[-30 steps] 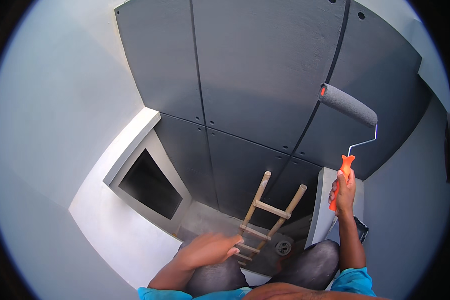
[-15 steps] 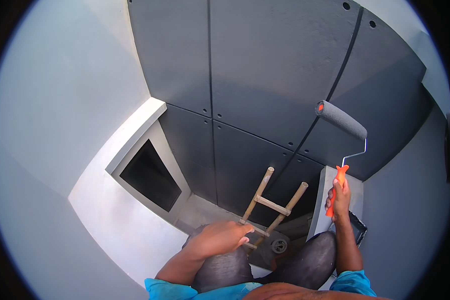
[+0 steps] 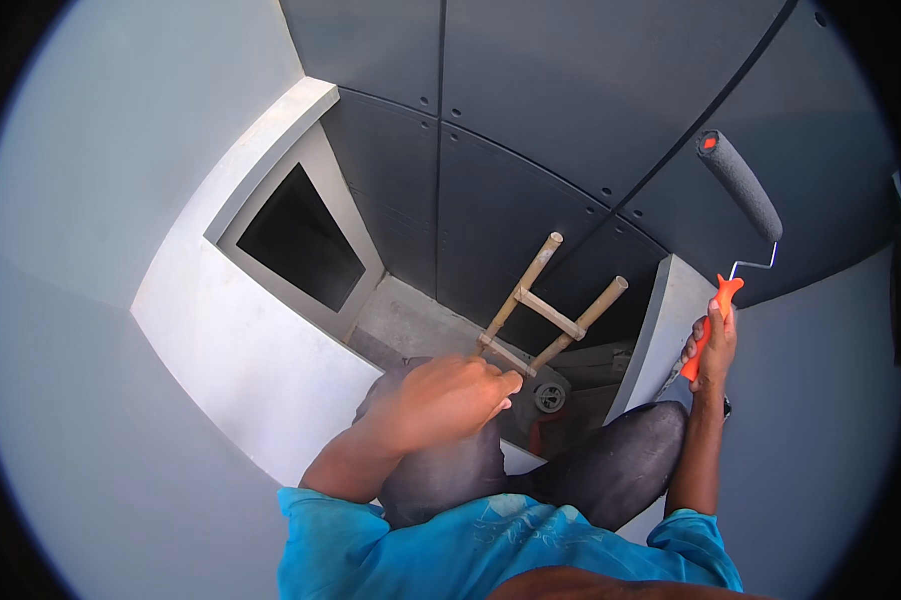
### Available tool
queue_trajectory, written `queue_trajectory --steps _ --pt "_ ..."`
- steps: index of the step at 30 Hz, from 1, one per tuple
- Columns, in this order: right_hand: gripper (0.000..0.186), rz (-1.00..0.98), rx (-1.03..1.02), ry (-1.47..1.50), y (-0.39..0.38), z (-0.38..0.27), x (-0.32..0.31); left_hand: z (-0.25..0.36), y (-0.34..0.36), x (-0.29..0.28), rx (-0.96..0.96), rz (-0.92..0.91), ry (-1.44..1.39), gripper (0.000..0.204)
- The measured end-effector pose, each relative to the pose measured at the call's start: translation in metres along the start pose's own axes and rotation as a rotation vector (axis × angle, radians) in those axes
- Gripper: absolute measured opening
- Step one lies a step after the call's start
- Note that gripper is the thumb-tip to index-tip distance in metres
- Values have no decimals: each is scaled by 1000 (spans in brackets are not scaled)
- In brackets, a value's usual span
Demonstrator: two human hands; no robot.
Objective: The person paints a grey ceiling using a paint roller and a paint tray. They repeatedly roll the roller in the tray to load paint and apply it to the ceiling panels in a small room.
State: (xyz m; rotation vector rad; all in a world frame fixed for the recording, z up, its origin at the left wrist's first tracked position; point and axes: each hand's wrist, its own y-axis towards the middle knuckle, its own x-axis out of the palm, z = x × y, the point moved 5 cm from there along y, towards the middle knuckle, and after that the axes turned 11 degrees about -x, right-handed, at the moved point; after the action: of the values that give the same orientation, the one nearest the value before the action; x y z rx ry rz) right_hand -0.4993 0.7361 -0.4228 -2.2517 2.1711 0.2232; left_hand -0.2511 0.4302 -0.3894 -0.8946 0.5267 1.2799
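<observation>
On the right, my right hand [image 3: 715,350] is wrapped round the orange handle of a paint roller [image 3: 742,186]. The roller's grey sleeve points up and left, apparently in front of the dark grey panelled wall [image 3: 560,80]; whether it touches the wall I cannot tell. My left hand [image 3: 455,398] is over my left knee with its fingers curled closed. Its palm is turned out of sight, so anything inside is hidden. Just beyond that hand rises the top of a wooden ladder [image 3: 550,311].
A white ledge [image 3: 230,350] curves along the left beside a dark recessed opening [image 3: 300,240]. Another pale ledge [image 3: 660,330] stands on the right, by my knee. Below the ladder lies a round object [image 3: 549,397] on a lower level. Smooth grey walls flank both sides.
The view has tilted, so the wall, ladder and ledges sit higher in the picture. My right hand and the roller have shifted right and up. My left hand remains closed near my knee.
</observation>
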Motion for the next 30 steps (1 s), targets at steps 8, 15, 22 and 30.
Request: queue_trajectory --steps 8,15,22,30 --pt "36 49 -29 -196 -6 10 -84 -8 0 -5 -24 61 24 20" --pt "33 188 149 -297 -88 31 -184 -3 11 -7 -13 62 13 22" --pt "36 279 420 -261 -181 92 -263 -3 31 3 -137 17 -60 26" --pt "46 306 669 -174 -236 170 -266 1 58 6 -261 -3 12 25"
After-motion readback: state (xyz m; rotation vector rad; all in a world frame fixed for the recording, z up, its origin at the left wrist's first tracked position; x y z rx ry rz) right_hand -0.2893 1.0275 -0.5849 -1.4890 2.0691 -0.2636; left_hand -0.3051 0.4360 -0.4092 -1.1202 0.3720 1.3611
